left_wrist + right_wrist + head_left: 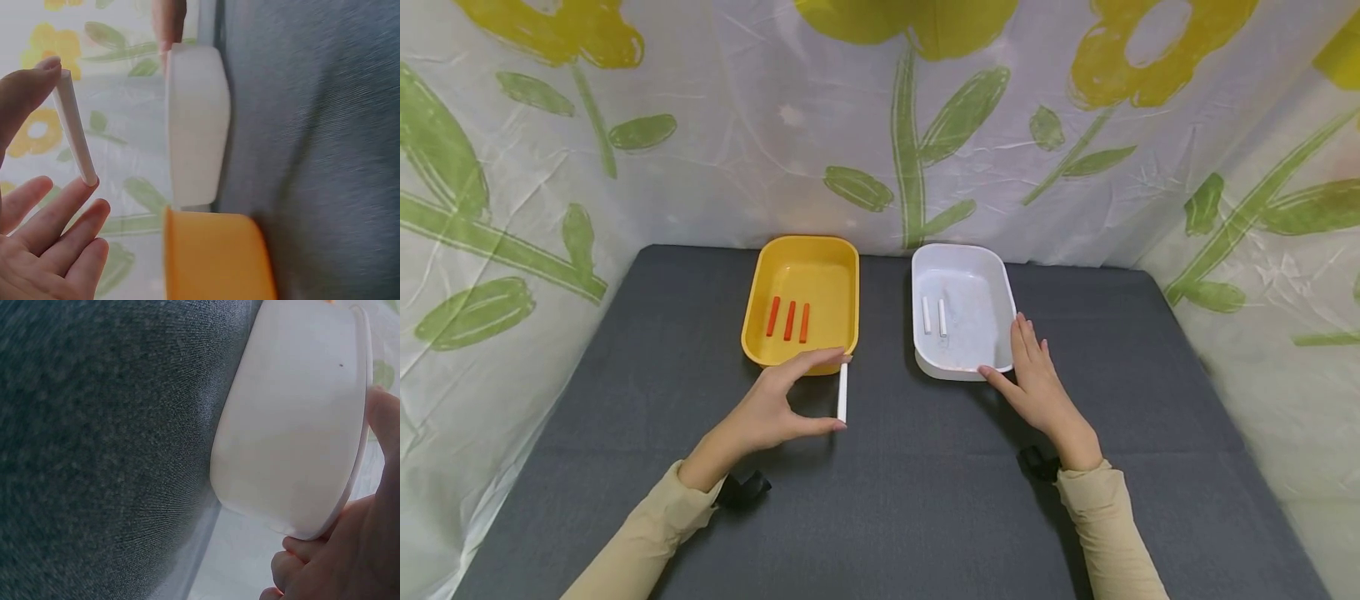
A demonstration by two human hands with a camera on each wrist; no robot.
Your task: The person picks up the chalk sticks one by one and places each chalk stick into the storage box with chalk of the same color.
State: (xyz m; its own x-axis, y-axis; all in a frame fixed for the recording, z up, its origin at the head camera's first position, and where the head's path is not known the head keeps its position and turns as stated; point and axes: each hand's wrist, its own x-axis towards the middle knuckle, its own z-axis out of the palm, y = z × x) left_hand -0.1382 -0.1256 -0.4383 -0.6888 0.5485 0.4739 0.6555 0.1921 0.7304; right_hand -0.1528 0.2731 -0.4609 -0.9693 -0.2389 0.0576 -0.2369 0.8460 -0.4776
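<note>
My left hand [775,408] pinches a stick of white chalk [842,392] end to end, thumb at one end and a fingertip at the other. The chalk [76,128] is raised in front of the near right corner of the yellow tub [747,312]. On that tub's floor lie three orange-red sticks [790,321]. My right hand [1037,387] rests at the near right corner of the white tub [981,321], thumb on the front rim and extended fingers along the right side. Two white sticks [942,318] lie inside the white tub, towards its left.
Both tubs stand side by side at the back of a table with a dark grey cloth [895,508], a gap between them. A hanging curtain [737,142] with yellow flowers encloses the back and sides. A black strap [741,492] sits at my left wrist.
</note>
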